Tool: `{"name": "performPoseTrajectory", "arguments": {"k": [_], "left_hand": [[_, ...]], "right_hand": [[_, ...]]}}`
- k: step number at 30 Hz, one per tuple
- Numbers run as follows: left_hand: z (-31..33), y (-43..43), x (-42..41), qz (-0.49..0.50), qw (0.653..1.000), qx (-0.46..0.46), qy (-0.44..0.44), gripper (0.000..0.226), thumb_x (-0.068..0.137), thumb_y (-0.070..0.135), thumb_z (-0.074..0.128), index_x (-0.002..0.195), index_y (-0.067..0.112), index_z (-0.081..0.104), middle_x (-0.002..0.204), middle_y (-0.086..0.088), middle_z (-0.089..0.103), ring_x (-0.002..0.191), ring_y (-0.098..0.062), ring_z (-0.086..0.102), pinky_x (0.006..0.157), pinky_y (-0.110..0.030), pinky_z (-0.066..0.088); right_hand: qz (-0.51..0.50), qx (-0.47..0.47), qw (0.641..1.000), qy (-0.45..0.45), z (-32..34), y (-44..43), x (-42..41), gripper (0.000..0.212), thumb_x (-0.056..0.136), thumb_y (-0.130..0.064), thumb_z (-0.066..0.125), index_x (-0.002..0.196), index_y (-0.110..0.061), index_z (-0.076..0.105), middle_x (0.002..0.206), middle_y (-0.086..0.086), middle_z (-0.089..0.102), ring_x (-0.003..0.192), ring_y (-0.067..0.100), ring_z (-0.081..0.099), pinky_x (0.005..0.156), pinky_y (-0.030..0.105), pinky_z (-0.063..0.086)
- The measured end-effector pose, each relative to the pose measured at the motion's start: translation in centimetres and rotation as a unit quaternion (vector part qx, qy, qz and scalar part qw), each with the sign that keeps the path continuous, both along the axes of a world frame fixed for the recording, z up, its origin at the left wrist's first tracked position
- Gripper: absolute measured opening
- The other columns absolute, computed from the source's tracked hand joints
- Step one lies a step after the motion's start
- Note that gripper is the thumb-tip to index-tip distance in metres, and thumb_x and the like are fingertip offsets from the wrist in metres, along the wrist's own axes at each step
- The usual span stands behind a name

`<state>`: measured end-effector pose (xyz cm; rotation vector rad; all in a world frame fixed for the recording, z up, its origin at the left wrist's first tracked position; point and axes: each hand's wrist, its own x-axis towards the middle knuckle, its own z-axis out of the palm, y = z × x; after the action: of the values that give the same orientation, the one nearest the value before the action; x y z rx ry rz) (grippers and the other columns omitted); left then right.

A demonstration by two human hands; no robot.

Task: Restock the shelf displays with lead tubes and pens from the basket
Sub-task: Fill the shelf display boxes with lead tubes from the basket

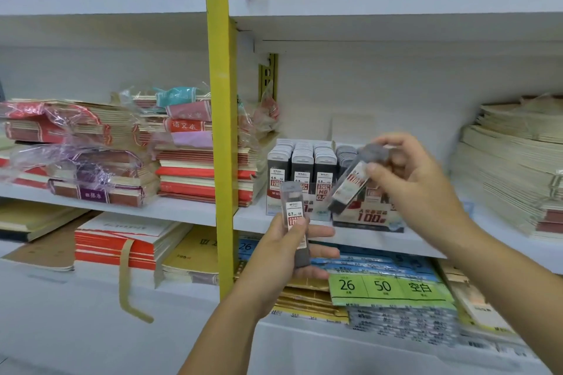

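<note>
Lead tube [295,216] marked 0.7 sits gripped upright in your left hand [286,256]; your right hand [408,179] pinches a second tube [350,186], tilted, before the display box [368,218] printed 100.

1. First lead tube [295,218], in your left hand [280,256]: clear cap, white label, red band, dark grey base.
2. Second lead tube [350,184], in your right hand [420,189]: grey, white and red.
3. Display tubes [302,166]: black bodies, pale grey caps.
4. Post [221,131]: yellow.
5. Shelf [189,211]: white.
6. Notebook stack [201,173]: red and cream.
7. Label strip [384,286]: green, black numerals.
</note>
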<state>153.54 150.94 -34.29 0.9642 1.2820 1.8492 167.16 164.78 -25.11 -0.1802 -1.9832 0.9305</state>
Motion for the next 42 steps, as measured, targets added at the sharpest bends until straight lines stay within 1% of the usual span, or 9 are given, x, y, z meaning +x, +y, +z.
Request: {"name": "performPoseTrajectory", "arguments": {"k": [5, 12, 22, 25, 28, 31, 35, 39, 42], "left_hand": [[-0.1, 1.0, -0.1, 0.046, 0.999, 0.019, 0.000, 0.019, 0.100, 0.033, 0.054, 0.116, 0.026, 0.062, 0.099, -0.002, 0.078, 0.091, -0.021, 0.077, 0.060, -0.030, 0.061], [-0.3, 2.0, 0.6, 0.052, 0.998, 0.009, 0.021, 0.020, 0.101, 0.034, 0.050, 0.118, 0.029, 0.060, 0.096, -0.003, 0.078, 0.088, -0.020, 0.077, 0.062, -0.030, 0.061], [0.2, 1.4, 1.1, 0.057, 0.996, -0.017, 0.062, 0.018, 0.101, 0.034, 0.052, 0.115, 0.027, 0.060, 0.097, 0.000, 0.079, 0.082, -0.017, 0.076, 0.062, -0.027, 0.060], [0.5, 1.2, 1.5, 0.045, 0.996, -0.020, 0.076, 0.019, 0.100, 0.036, 0.054, 0.116, 0.028, 0.061, 0.098, 0.000, 0.079, 0.081, -0.016, 0.076, 0.062, -0.026, 0.059], [0.6, 1.3, 1.9, 0.025, 0.996, -0.016, 0.089, 0.019, 0.100, 0.035, 0.056, 0.115, 0.028, 0.065, 0.098, -0.002, 0.078, 0.077, -0.014, 0.074, 0.059, -0.023, 0.057], [0.6, 1.7, 2.6, 0.012, 0.995, -0.015, 0.099, 0.017, 0.099, 0.034, 0.058, 0.110, 0.030, 0.070, 0.096, -0.006, 0.078, 0.074, -0.015, 0.073, 0.056, -0.022, 0.055], [0.7, 3.2, 3.7, 0.055, 0.989, -0.019, 0.139, 0.019, 0.101, 0.036, 0.054, 0.102, 0.034, 0.073, 0.095, 0.004, 0.078, 0.081, -0.009, 0.074, 0.059, -0.021, 0.058], [0.3, 4.8, 4.1, 0.260, 0.894, -0.014, 0.364, 0.030, 0.101, 0.037, 0.052, 0.130, 0.036, 0.059, 0.132, 0.025, 0.055, 0.120, 0.016, 0.045, 0.100, -0.007, 0.038], [-0.3, 5.8, 4.2, 0.293, 0.825, -0.031, 0.483, 0.050, 0.103, 0.035, 0.048, 0.152, 0.028, 0.038, 0.160, 0.014, 0.027, 0.147, 0.000, 0.017, 0.120, -0.022, 0.014]], "right_hand": [[-0.084, 0.135, 0.987, 0.025, 2.7, 3.4, 2.7, 0.031, 0.093, -0.012, 0.060, 0.100, -0.041, 0.051, 0.089, -0.008, 0.066, 0.084, 0.009, 0.065, 0.065, 0.024, 0.055], [-0.156, 0.242, 0.953, -0.100, 2.2, 4.7, 2.0, 0.030, 0.088, -0.022, 0.065, 0.104, -0.042, 0.051, 0.085, -0.021, 0.062, 0.079, -0.011, 0.059, 0.062, 0.007, 0.046], [-0.303, 0.358, 0.872, -0.143, -1.5, 4.4, 0.8, 0.041, 0.086, -0.016, 0.069, 0.126, -0.012, 0.064, 0.111, 0.014, 0.052, 0.100, 0.032, 0.053, 0.075, 0.035, 0.045], [-0.245, 0.302, 0.918, -0.077, -2.4, 2.7, 0.9, 0.038, 0.092, -0.018, 0.061, 0.130, -0.014, 0.060, 0.115, 0.004, 0.052, 0.105, 0.016, 0.050, 0.089, 0.027, 0.042], [-0.072, 0.106, 0.988, -0.086, -2.8, 0.2, 0.6, 0.034, 0.094, -0.032, 0.054, 0.127, -0.041, 0.056, 0.099, -0.018, 0.059, 0.090, -0.004, 0.054, 0.078, 0.006, 0.041], [0.052, -0.023, 0.990, -0.133, -3.4, -0.9, 0.3, 0.039, 0.094, -0.022, 0.061, 0.123, -0.047, 0.054, 0.096, -0.017, 0.071, 0.090, -0.001, 0.065, 0.082, 0.022, 0.049], [0.014, -0.035, 0.997, -0.070, -2.5, 0.1, 1.8, 0.040, 0.091, -0.008, 0.063, 0.098, -0.047, 0.060, 0.089, -0.014, 0.074, 0.082, 0.003, 0.069, 0.076, 0.031, 0.053], [-0.067, 0.034, 0.996, 0.057, 0.6, 2.9, 4.5, 0.045, 0.093, -0.006, 0.060, 0.096, -0.050, 0.057, 0.087, -0.017, 0.069, 0.078, 0.002, 0.066, 0.065, 0.021, 0.056], [-0.110, 0.127, 0.984, 0.059, 1.9, 4.5, 5.3, 0.040, 0.092, -0.004, 0.060, 0.102, -0.043, 0.055, 0.089, -0.009, 0.066, 0.085, 0.017, 0.064, 0.079, 0.035, 0.054]]}}
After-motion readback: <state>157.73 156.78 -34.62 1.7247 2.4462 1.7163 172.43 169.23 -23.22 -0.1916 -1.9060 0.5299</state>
